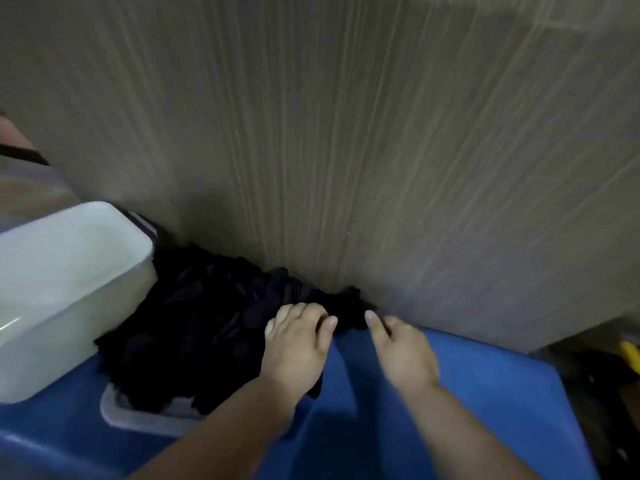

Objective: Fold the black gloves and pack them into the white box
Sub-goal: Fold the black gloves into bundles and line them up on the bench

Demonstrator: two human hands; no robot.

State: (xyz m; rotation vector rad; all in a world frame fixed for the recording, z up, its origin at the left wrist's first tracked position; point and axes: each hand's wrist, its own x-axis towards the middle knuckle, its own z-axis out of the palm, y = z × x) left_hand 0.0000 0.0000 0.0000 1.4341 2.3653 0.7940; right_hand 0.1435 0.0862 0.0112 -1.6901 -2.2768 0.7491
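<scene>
On blue table (485, 393), against wood wall (346, 133): black gloves (194, 323) heaped, unfolded. White box (69, 334) at heap's 9 o'clock, looks empty. My left hand (298, 344) curls onto heap's 4 o'clock end. Right hand (405, 351) touches the same end by forefinger, grip unclear. All folding and packing left, I judge.

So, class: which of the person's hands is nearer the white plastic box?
Left. The left hand rests on the black glove pile beside the white plastic box; the right hand is farther away, touching the pile's other end.
</scene>
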